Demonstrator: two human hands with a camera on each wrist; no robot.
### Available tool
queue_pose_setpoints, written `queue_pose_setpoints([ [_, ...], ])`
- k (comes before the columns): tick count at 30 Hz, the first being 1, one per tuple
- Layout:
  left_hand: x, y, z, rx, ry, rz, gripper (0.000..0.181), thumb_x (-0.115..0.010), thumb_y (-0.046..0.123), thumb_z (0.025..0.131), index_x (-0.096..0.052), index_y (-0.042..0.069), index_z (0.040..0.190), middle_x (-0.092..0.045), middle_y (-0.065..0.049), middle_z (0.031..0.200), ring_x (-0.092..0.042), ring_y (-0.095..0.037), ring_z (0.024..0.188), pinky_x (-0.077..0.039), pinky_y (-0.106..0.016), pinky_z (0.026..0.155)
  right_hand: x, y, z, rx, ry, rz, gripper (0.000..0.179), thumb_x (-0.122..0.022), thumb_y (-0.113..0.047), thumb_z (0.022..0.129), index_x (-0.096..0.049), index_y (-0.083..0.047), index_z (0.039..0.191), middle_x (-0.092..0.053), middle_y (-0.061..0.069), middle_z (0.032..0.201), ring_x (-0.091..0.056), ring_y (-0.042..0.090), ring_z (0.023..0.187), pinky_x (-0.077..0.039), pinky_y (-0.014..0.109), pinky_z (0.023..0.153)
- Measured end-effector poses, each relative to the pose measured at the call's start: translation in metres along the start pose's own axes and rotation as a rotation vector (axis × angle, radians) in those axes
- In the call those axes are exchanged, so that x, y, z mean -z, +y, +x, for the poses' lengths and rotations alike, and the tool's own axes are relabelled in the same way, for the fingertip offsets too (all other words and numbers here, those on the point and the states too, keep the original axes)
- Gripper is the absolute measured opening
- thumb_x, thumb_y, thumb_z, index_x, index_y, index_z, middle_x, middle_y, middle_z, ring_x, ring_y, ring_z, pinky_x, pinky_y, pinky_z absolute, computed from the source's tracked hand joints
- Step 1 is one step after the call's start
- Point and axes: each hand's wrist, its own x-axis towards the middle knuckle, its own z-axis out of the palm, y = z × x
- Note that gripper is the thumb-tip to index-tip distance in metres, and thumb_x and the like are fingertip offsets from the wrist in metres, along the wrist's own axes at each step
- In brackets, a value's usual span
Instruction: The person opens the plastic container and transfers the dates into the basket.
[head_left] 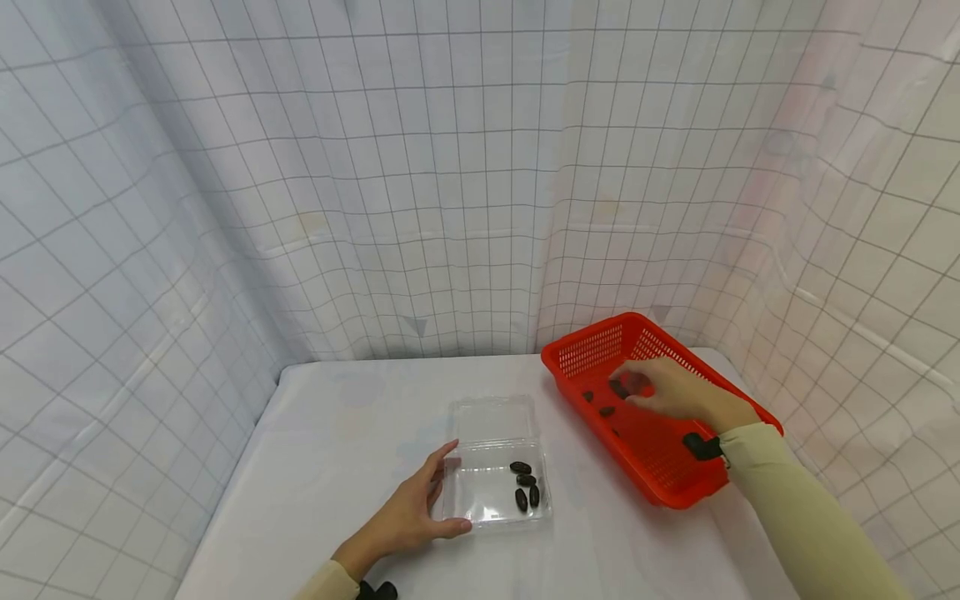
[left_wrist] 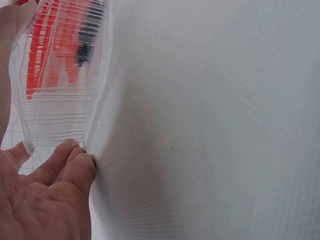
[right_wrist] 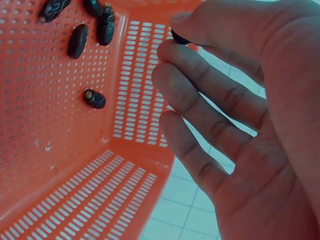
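Beside the basket (head_left: 667, 467), a box (head_left: 480, 492) is held by the left hand (head_left: 408, 508); over it, a date (right_wrist: 179, 38) is pinched by the right hand (head_left: 671, 390).

Soft, bright, even light is filling the head view, and the grid lines of the white curtain (head_left: 420, 150) are bending toward 9 and 3 o'clock. Glare is gleaming at 6 o'clock on the clear box (head_left: 472, 492). In the left wrist view, pale cloth (left_wrist: 240, 110) is lying out of focus toward 3 o'clock, a grey shadow darkening it near 6 o'clock. The right wrist view is looking dimmer and blue-green, small highlights glinting on dark oval pieces (right_wrist: 77, 41) toward 10 o'clock.
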Motion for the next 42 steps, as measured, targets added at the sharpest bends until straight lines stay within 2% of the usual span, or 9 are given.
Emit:
queue_pose_setpoints([
  [6,0.000,-0.001,0.000,-0.002,-0.003,0.000,0.126,-0.102,0.036,0.093,-0.021,0.015,0.187,-0.039,-0.031,0.185,-0.042,-0.059,0.170,-0.042,-0.059,0.135,0.001,0.010,0.000,-0.027,-0.002,0.014,0.042,-0.086,-0.009,0.104,-0.078,-0.012,0.144,-0.081,-0.004,0.114,-0.072,0.016,0.107,-0.066,0.033,0.092],
  [11,-0.001,-0.001,0.000,-0.002,0.003,0.007,0.126,-0.102,0.037,0.092,-0.021,0.015,0.187,-0.039,-0.030,0.185,-0.044,-0.059,0.169,-0.043,-0.058,0.135,0.000,0.013,0.000,-0.001,0.003,0.010,0.039,-0.086,-0.007,0.103,-0.078,-0.012,0.141,-0.081,-0.003,0.111,-0.071,0.012,0.102,-0.067,0.031,0.088],
  [17,-0.001,-0.002,0.000,-0.017,0.003,0.018,0.126,-0.101,0.040,0.093,-0.021,0.014,0.186,-0.040,-0.031,0.184,-0.044,-0.059,0.169,-0.043,-0.059,0.135,-0.002,0.013,-0.001,0.005,0.008,0.011,0.039,-0.086,-0.007,0.104,-0.078,-0.011,0.141,-0.084,0.004,0.119,-0.074,0.014,0.106,-0.070,0.037,0.093],
  [22,0.000,-0.003,0.001,-0.017,0.003,0.025,0.125,-0.101,0.039,0.094,-0.020,0.014,0.187,-0.038,-0.032,0.185,-0.043,-0.059,0.169,-0.043,-0.059,0.135,-0.004,0.004,-0.002,0.032,0.032,0.006,0.038,-0.085,-0.006,0.104,-0.079,-0.010,0.142,-0.084,0.008,0.130,-0.077,0.022,0.115,-0.072,0.047,0.102],
  [25,0.000,-0.004,0.001,-0.017,0.001,0.026,0.126,-0.101,0.039,0.094,-0.020,0.014,0.187,-0.037,-0.032,0.186,-0.043,-0.059,0.170,-0.042,-0.059,0.135,-0.006,-0.007,-0.002,0.051,0.042,-0.001,0.037,-0.085,-0.007,0.105,-0.079,-0.011,0.141,-0.084,0.004,0.133,-0.079,0.026,0.121,-0.071,0.052,0.108],
  [29,0.000,-0.004,0.001,-0.022,0.004,0.020,0.126,-0.101,0.040,0.093,-0.020,0.014,0.187,-0.037,-0.032,0.185,-0.042,-0.059,0.170,-0.042,-0.058,0.136,-0.009,-0.026,-0.001,0.097,0.046,-0.004,0.036,-0.086,-0.009,0.105,-0.080,-0.013,0.141,-0.083,0.000,0.131,-0.078,0.027,0.122,-0.071,0.053,0.109],
  [34,-0.003,-0.004,0.000,-0.023,0.008,0.021,0.126,-0.101,0.040,0.093,-0.021,0.014,0.186,-0.039,-0.033,0.184,-0.044,-0.059,0.169,-0.043,-0.057,0.135,-0.019,-0.055,0.002,0.194,0.029,-0.031,0.035,-0.085,-0.010,0.106,-0.081,-0.016,0.140,-0.082,-0.002,0.126,-0.075,0.018,0.111,-0.072,0.042,0.101],
  [38,-0.004,-0.005,-0.002,-0.018,0.009,0.028,0.127,-0.102,0.042,0.092,-0.021,0.014,0.186,-0.038,-0.033,0.185,-0.044,-0.059,0.169,-0.043,-0.057,0.135,-0.031,-0.082,0.007,0.286,-0.015,-0.051,0.034,-0.084,-0.010,0.107,-0.081,-0.019,0.140,-0.080,-0.004,0.124,-0.074,0.014,0.108,-0.070,0.032,0.098],
  [42,-0.002,-0.005,-0.001,-0.033,0.021,0.037,0.128,-0.102,0.042,0.091,-0.022,0.014,0.186,-0.039,-0.033,0.184,-0.044,-0.059,0.169,-0.043,-0.058,0.135,-0.047,-0.109,0.015,0.342,-0.111,-0.044,0.033,-0.083,-0.013,0.108,-0.081,-0.020,0.140,-0.079,-0.005,0.126,-0.078,0.014,0.112,-0.071,0.031,0.100],
])
